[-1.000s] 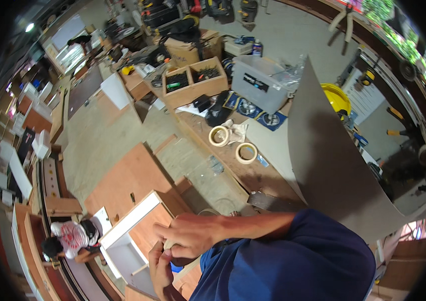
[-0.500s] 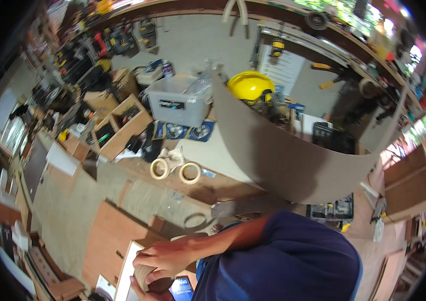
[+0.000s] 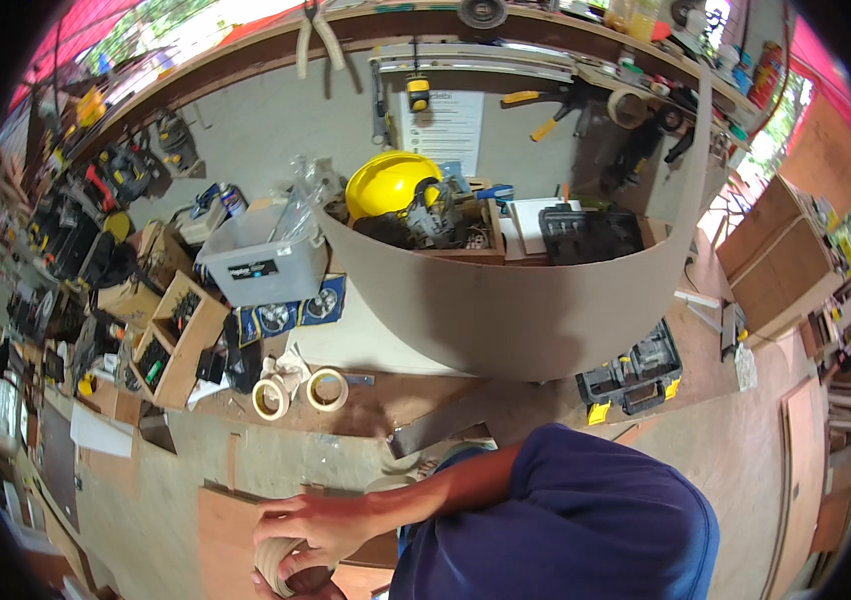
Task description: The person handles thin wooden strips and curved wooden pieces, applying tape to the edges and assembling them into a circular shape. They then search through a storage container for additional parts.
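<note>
Low in the view, my right hand [image 3: 320, 525] is closed around a coiled roll of brown strip [image 3: 273, 556], with the thumb on its near side. The right arm, in a navy sleeve, reaches in from the right. Only part of my left hand [image 3: 263, 586] shows at the lower edge. Its fingers press against the roll from below; the rest of that hand is cut off. Beneath the hands lies a light brown wooden board [image 3: 223, 540].
A large curved grey-brown panel [image 3: 505, 320] stands on the workbench [image 3: 385, 400]. Around it are a yellow hard hat [image 3: 390, 183], a clear plastic bin [image 3: 270, 270], two tape rolls [image 3: 326, 390] and a black tool case [image 3: 635, 375]. Tools hang on the back wall.
The view has swung right, so the bench things sit further left and the black case shows more. Both hands keep hold of the roll, now lower in view. The white-edged piece beside them is gone from sight.
</note>
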`<state>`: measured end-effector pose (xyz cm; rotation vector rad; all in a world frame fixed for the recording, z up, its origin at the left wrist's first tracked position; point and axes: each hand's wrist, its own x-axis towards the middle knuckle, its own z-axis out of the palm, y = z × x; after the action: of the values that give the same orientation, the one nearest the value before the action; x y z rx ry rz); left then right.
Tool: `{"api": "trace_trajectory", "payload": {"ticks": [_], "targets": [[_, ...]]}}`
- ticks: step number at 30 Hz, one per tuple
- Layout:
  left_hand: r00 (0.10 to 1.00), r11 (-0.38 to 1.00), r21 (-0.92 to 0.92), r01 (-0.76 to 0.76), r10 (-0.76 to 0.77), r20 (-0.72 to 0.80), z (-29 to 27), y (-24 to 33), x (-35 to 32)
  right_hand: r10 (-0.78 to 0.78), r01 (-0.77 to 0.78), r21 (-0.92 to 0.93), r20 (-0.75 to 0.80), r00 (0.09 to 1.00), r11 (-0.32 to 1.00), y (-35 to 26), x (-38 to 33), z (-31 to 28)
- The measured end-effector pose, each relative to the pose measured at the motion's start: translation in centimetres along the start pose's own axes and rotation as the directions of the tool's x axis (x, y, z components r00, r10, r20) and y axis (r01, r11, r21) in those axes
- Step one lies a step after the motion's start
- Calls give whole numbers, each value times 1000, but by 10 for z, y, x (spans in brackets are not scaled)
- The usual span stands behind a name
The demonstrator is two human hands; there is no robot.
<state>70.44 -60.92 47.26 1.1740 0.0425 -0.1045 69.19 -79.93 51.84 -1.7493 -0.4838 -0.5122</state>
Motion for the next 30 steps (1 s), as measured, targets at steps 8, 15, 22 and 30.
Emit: {"api": "trace_trajectory", "payload": {"ticks": [8, 15, 22, 30], "targets": [[982, 980, -115, 162, -172, -76, 75, 28, 4, 80, -43, 211, -172, 982, 976, 14, -10, -8], [985, 995, -2, 99, -98, 139, 69, 17, 33, 299, -203, 322, -283, 912, 925, 19, -5, -1], [930, 986, 164, 20, -79, 360, 50, 24, 65, 153, -59, 256, -364, 919, 965, 11, 27, -16], [986, 988, -138, 71, -48, 161, 65, 12, 40, 84, -85, 69, 21, 996, 994, 16, 37, -52]]}}
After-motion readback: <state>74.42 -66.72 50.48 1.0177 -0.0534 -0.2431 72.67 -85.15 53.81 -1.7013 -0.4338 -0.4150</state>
